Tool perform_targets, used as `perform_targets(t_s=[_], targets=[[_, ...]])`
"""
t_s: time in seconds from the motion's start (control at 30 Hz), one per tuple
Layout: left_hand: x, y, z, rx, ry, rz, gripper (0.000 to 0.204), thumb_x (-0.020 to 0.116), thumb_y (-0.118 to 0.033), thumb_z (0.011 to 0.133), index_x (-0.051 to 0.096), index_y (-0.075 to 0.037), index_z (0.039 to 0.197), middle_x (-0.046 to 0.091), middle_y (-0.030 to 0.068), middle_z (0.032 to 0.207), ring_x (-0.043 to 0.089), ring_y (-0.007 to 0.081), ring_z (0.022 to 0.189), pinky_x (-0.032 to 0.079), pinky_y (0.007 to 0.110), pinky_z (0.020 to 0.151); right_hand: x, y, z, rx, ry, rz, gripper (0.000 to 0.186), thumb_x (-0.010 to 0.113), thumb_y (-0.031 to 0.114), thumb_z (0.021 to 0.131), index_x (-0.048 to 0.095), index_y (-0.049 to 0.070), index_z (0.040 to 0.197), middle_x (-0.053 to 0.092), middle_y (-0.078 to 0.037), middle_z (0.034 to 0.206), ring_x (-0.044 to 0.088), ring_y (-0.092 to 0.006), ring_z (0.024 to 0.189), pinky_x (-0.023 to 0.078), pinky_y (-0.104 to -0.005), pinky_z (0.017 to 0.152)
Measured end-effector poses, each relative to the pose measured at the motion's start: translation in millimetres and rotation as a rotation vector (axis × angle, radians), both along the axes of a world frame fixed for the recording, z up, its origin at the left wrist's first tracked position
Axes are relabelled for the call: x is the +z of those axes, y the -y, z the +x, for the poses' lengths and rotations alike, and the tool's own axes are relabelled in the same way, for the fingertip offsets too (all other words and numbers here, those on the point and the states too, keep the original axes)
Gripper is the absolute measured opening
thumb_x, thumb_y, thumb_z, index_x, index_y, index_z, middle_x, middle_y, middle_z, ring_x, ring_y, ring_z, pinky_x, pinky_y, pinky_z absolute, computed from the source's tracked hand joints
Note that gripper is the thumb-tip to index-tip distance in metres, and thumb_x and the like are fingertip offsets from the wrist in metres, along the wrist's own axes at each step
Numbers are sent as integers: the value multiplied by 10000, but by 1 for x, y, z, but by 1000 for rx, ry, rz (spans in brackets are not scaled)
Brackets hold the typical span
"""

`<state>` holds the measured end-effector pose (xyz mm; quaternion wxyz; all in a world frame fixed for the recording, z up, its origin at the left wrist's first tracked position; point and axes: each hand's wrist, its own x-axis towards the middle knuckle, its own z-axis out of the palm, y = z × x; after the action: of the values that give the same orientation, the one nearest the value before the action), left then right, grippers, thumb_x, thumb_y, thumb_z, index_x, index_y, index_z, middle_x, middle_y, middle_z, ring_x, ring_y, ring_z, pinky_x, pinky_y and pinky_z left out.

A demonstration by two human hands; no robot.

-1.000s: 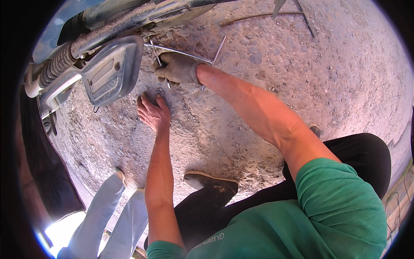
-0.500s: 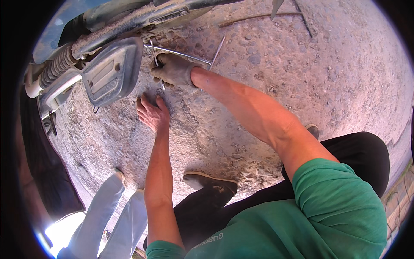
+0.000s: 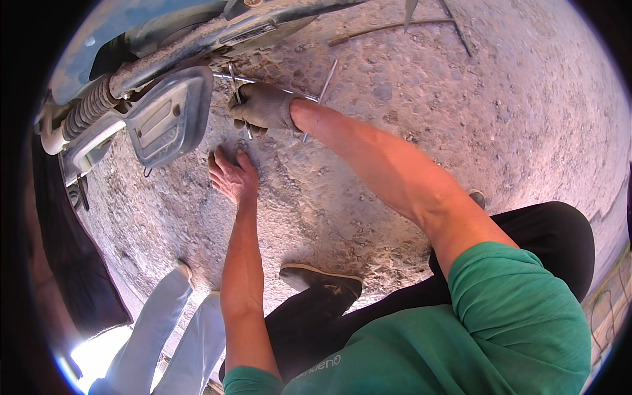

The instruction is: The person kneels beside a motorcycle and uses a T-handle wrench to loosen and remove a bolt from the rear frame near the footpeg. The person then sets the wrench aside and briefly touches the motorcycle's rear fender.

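While the gloved right hand [image 3: 263,106] grips a T-handle wrench [image 3: 276,89] at 12 o'clock under the scooter [image 3: 197,33], fastener work looks unfinished; bare left hand [image 3: 230,174] open on gravel [image 3: 395,85]

your bare left hand [image 3: 232,174] presses flat on the rough grey pebbled concrete ground [image 3: 461,112]; beyond your gloved right hand [image 3: 263,108] lies a thin bent metal rod [image 3: 388,28].

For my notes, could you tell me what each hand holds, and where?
The gloved right hand grips a thin metal rod mid-length. The bare left hand holds nothing, resting on the ground.
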<state>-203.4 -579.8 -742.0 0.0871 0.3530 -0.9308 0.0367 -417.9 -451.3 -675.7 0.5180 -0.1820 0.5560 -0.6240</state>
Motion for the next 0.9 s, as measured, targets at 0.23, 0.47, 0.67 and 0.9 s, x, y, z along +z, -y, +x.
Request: perform_targets(t_s=[0.23,0.47,0.67,0.9], targets=[[1,0,-1,-1,3,0,654,532,-507,941,443,-86,1433,433,182,1447,439,394,1285,367,537,1024,-16,11,7,-47,-223,18,179,593,218,977,598,54,1049,695,-47,852,593,-108,600,510,-286,525],[2,-1,-1,6,1,22,662,531,-508,937,444,-80,1436,432,183,1447,431,396,1292,355,535,1043,-22,18,14,-108,-217,38,152,613,208,958,617,60,987,702,-31,830,614,-103,620,518,-272,551],[3,-1,-1,7,-4,26,662,533,-514,936,454,-74,1424,435,181,1442,428,395,1294,353,534,1044,-23,22,16,-156,-319,46,157,632,209,933,628,56,968,710,-37,822,632,-108,633,521,-271,555],[3,-1,-1,6,0,19,661,541,-506,934,455,-68,1421,437,178,1440,430,390,1292,358,531,1039,-16,22,17,-155,-97,29,158,633,204,927,630,56,982,704,-38,818,615,-107,613,515,-269,528]])
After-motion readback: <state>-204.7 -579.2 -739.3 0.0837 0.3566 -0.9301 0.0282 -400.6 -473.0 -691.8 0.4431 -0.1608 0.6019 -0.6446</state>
